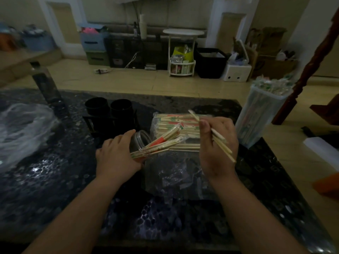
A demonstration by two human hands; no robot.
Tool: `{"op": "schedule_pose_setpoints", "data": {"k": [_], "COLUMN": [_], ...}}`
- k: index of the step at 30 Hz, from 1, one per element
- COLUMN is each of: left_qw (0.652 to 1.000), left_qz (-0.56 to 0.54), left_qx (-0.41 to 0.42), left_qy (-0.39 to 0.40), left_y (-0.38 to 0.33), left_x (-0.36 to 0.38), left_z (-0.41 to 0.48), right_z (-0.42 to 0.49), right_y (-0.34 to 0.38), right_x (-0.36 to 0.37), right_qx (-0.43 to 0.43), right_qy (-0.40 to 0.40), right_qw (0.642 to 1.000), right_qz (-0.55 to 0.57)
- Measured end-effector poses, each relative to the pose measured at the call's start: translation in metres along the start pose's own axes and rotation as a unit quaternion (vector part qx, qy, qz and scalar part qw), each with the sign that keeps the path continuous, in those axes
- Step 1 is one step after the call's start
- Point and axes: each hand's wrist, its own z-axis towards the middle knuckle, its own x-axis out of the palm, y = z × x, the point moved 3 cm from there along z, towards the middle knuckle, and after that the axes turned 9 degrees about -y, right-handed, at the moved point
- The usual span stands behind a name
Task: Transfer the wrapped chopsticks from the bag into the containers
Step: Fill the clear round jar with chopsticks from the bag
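Head view, and the left hand (117, 153) is cradling a clear jar (141, 139) that is tipping toward the right, low over the table (45, 180). Its grip is curling round the jar's body, and a fan of wrapped chopsticks (165, 140) is sticking out of the mouth. The right hand (218, 143) is hovering just beside it, its grip pinching a small bunch of packets (225, 149) between thumb and fingers, with the ends splaying unevenly. The bag (176, 125) is lying flat just behind both hands, with plenty of packets showing inside. The smart play looks like squaring the bunch's ends first, lining it up with the sticks already in the jar, then sliding it in alongside them while the left hand is steadying the mouth. Rushing is risking a wrapper snagging on the rim, or loose ones getting knocked out.
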Motion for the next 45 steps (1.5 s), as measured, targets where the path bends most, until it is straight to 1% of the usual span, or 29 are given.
{"op": "schedule_pose_setpoints", "data": {"k": [2, 3, 4, 7, 9, 10, 14, 16, 19, 20, 21, 23, 24, 25, 27, 29, 30, 32, 33, 34, 35, 36, 37, 38, 39, 42, 43, 45], "left_qw": [1.000, 1.000, 1.000, 1.000, 1.000, 1.000, 0.999, 0.998, 0.998, 0.998, 0.998, 0.998, 0.998, 0.998, 0.998, 0.998, 0.998, 0.998, 0.998, 0.998, 0.998, 0.998, 0.998, 0.998, 0.998, 0.999, 0.999, 0.999], "left_qz": [-0.002, -0.002, -0.002, -0.007, -0.010, -0.011, -0.019, -0.020, -0.011, -0.011, -0.012, -0.015, -0.015, -0.013, -0.010, -0.012, -0.015, -0.018, -0.019, -0.020, -0.020, -0.019, -0.018, -0.014, -0.010, -0.015, -0.017, -0.015], "left_qx": [0.000, 0.001, 0.002, 0.007, 0.011, 0.013, 0.029, 0.037, 0.042, 0.044, 0.045, 0.043, 0.042, 0.043, 0.048, 0.048, 0.045, 0.040, 0.039, 0.040, 0.040, 0.042, 0.044, 0.046, 0.047, 0.040, 0.037, 0.037], "left_qy": [0.006, 0.006, 0.005, -0.003, -0.010, -0.012, -0.026, -0.036, -0.041, -0.044, -0.045, -0.044, -0.043, -0.042, -0.041, -0.040, -0.040, -0.038, -0.039, -0.038, -0.038, -0.037, -0.036, -0.033, -0.031, -0.024, -0.024, -0.026], "left_y": [-0.001, -0.002, -0.002, -0.003, -0.004, -0.005, -0.007, -0.009, -0.009, -0.008, -0.008, -0.008, -0.008, -0.009, -0.010, -0.011, -0.011, -0.011, -0.011, -0.012, -0.012, -0.012, -0.012, -0.013, -0.013, -0.014, -0.014, -0.014], "left_x": [0.000, 0.000, 0.000, 0.000, -0.001, -0.001, 0.000, 0.000, 0.001, 0.002, 0.002, 0.001, 0.001, 0.001, 0.001, 0.000, 0.000, -0.001, -0.001, -0.002, -0.002, -0.002, -0.003, -0.003, -0.003, -0.003, -0.003, -0.003], "left_z": [-0.001, -0.001, -0.001, -0.002, -0.003, -0.003, -0.004, -0.004, -0.003, -0.003, -0.003, -0.003, -0.003, -0.003, -0.004, -0.004, -0.004, -0.004, -0.004, -0.004, -0.004, -0.004, -0.005, -0.005, -0.005, -0.005, -0.004, -0.004], "right_z": [0.002, 0.002, 0.000, -0.006, -0.008, -0.008, -0.006, -0.005, -0.006, -0.007, -0.007, -0.006, -0.006, -0.006, -0.009, -0.011, -0.010, -0.007, -0.005, -0.004, -0.004, -0.006, -0.008, -0.011, -0.012, -0.006, -0.005, -0.007], "right_y": [0.002, 0.003, 0.004, 0.005, 0.002, 0.001, 0.001, -0.003, -0.009, -0.012, -0.013, -0.013, -0.014, -0.015, -0.015, -0.014, -0.014, -0.013, -0.013, -0.013, -0.015, -0.013, -0.013, -0.014, -0.015, -0.016, -0.016, -0.014], "right_x": [0.000, 0.001, 0.003, 0.008, 0.009, 0.010, 0.009, 0.010, 0.016, 0.017, 0.017, 0.016, 0.015, 0.016, 0.018, 0.020, 0.019, 0.015, 0.014, 0.013, 0.013, 0.015, 0.017, 0.019, 0.018, 0.013, 0.012, 0.013], "right_qx": [0.010, 0.036, 0.081, 0.218, 0.284, 0.299, 0.301, 0.316, 0.355, 0.377, 0.403, 0.449, 0.458, 0.452, 0.434, 0.433, 0.447, 0.480, 0.474, 0.446, 0.402, 0.360, 0.336, 0.327, 0.333, 0.325, 0.320, 0.324], "right_qy": [-0.011, -0.006, 0.006, 0.020, 0.013, 0.012, 0.029, 0.058, 0.133, 0.140, 0.131, 0.088, 0.079, 0.089, 0.139, 0.151, 0.131, 0.065, 0.044, 0.050, 0.077, 0.119, 0.153, 0.169, 0.159, 0.078, 0.066, 0.080], "right_qw": [1.000, 0.998, 0.992, 0.958, 0.935, 0.928, 0.932, 0.928, 0.909, 0.897, 0.883, 0.855, 0.849, 0.855, 0.868, 0.866, 0.857, 0.832, 0.839, 0.865, 0.896, 0.917, 0.924, 0.926, 0.927, 0.941, 0.944, 0.941], "right_qz": [0.026, 0.055, 0.095, 0.185, 0.214, 0.220, 0.198, 0.191, 0.176, 0.181, 0.199, 0.244, 0.251, 0.240, 0.199, 0.200, 0.221, 0.271, 0.264, 0.223, 0.169, 0.126, 0.099, 0.082, 0.074, 0.054, 0.052, 0.048]}}
